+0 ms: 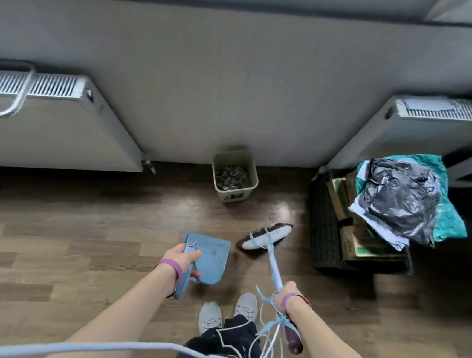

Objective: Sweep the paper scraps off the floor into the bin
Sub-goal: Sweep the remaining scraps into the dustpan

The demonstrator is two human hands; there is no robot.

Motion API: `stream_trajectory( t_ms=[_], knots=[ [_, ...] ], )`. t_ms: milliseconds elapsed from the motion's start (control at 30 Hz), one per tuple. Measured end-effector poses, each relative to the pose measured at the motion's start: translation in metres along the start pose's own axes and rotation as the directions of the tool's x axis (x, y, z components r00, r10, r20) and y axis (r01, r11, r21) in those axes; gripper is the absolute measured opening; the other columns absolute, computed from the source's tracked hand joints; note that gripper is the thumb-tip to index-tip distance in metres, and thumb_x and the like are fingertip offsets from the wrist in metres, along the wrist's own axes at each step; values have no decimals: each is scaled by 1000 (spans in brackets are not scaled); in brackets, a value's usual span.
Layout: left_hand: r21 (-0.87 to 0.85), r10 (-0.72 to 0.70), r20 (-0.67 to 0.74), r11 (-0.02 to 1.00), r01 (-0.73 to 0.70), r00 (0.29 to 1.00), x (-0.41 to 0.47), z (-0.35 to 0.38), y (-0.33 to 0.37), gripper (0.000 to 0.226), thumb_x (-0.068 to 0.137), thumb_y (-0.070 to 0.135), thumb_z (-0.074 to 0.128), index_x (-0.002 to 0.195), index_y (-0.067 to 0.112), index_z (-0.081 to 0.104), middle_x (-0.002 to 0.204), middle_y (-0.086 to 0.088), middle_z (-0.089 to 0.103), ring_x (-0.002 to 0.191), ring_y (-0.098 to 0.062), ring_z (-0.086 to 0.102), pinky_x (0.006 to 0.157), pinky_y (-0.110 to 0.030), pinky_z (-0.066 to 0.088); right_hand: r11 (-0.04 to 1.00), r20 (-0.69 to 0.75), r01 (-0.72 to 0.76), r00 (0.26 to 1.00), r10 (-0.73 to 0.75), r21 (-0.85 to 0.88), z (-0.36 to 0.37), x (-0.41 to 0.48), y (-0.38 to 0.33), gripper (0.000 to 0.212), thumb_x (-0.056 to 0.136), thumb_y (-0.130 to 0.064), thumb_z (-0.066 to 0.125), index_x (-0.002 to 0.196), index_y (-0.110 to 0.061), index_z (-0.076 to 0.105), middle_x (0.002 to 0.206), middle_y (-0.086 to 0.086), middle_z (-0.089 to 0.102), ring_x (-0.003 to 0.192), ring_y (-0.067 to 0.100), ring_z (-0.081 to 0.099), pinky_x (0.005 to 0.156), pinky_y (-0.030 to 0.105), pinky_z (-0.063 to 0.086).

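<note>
My left hand grips the handle of a light blue dustpan, held above the wooden floor with its pan looking empty. My right hand holds the pale blue shaft of a broom, whose dark-bristled head rests on the floor to the right of the dustpan. A small beige bin stands by the wall straight ahead, with crumpled paper scraps inside it. No loose scraps show on the floor around the broom.
A black crate with cardboard, a black plastic bag and teal cloth stands at right. Radiators hang on the wall at left and right. My grey shoes are below the dustpan. A light cable crosses the bottom.
</note>
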State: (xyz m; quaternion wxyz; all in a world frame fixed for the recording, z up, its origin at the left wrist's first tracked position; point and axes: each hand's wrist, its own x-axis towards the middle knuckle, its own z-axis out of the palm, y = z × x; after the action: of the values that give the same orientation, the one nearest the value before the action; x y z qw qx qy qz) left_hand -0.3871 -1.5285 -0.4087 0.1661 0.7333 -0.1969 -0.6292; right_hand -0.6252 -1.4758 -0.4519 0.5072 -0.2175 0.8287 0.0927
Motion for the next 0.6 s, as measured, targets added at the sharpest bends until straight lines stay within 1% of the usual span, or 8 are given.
stream_trajectory(
  t_ms=[100,167,200,267,367,467,533,600],
  knots=[
    [83,31,-5,996,-30,1000,-3,4,24,30,95,9,51,125,7,54,102,-13,57,31,-11,56,32,-15,42,968,-37,-19,999,10,-249,-27,-6,-4,43,91,-26,50,132,-13,45,128,8,48,112,24,50,78,25,42],
    [155,54,-7,987,-52,999,-1,6,38,28,95,10,51,123,8,54,105,-13,56,31,-12,57,30,-15,40,930,-44,-71,997,59,-362,-38,-7,0,48,93,-23,49,138,-14,37,136,7,36,125,24,40,92,26,41],
    [192,67,-1,979,-65,998,1,6,44,28,95,10,52,122,7,55,106,-15,57,30,-13,57,29,-15,40,904,-60,-64,997,42,-422,-43,-7,2,50,93,-22,51,139,-12,35,138,7,36,127,23,39,97,27,40],
    [263,104,11,959,-103,995,4,7,59,27,94,11,53,120,6,56,108,-20,59,28,-14,55,29,-16,38,874,-46,21,998,-50,-485,-55,-5,4,47,90,-15,57,135,-8,43,134,8,50,123,23,50,96,28,45],
    [358,152,40,920,-156,988,14,8,79,26,94,11,53,120,7,55,106,-18,57,30,-15,56,28,-16,38,877,31,90,996,-86,-473,-67,-14,4,37,91,-9,55,129,-3,55,127,11,60,116,24,60,90,30,48],
    [435,178,84,879,-197,980,37,5,99,27,94,10,53,121,8,55,106,-16,56,48,-25,60,28,-15,38,929,-6,106,993,-116,-354,-66,-24,7,31,93,-10,49,122,-4,59,125,14,61,116,30,58,83,32,45],
    [493,186,120,841,-221,975,61,1,109,32,93,11,55,125,6,53,108,-16,58,60,-32,60,28,-16,38,952,-25,90,995,-101,-294,-54,-31,2,30,94,-10,48,122,-3,58,121,14,61,114,31,59,80,32,43],
    [527,175,178,815,-243,968,83,-5,117,36,93,12,56,128,6,52,114,-18,58,57,-31,61,29,-18,41,967,-17,9,1000,-13,-256,-36,-28,-7,29,95,-10,47,121,-1,57,105,10,64,101,30,61,75,28,42]
  ],
)
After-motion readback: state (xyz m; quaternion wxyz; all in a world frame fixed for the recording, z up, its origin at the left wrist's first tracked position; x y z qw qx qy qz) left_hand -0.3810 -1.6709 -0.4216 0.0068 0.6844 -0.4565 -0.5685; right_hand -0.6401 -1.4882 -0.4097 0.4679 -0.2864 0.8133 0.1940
